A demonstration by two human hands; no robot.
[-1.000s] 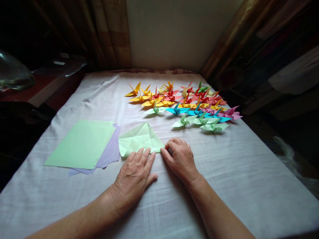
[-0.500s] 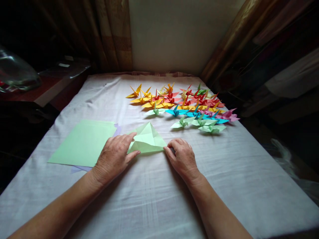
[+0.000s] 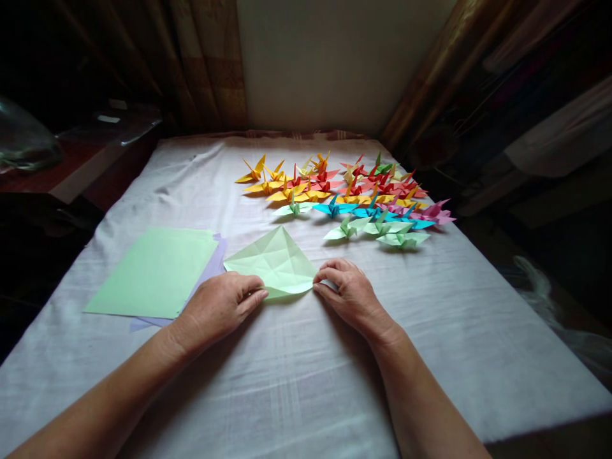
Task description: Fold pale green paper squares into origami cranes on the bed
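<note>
A creased sheet of pale green origami paper (image 3: pixel 277 258) lies spread between my hands, one corner pointing away from me and its near edge curling up. My left hand (image 3: pixel 222 303) pinches that near edge between thumb and fingers. At the right corner, my right hand (image 3: pixel 347 296) grips the same sheet with thumb and forefinger. Left of it rests a stack of flat green paper (image 3: pixel 148 274), with purple paper (image 3: pixel 213 261) showing from underneath.
Several rows of folded paper cranes (image 3: pixel 335 207) in yellow, red, blue, pink and green stand toward the back right. A white cloth (image 3: pixel 287 382) covers the table. At the far left is a reddish surface (image 3: pixel 86 159) with clear plastic on it.
The green sheet has opened out flatter, its left part now showing. My left hand has moved slightly down and closed from a spread pose onto the near edge; my right hand keeps its corner.
</note>
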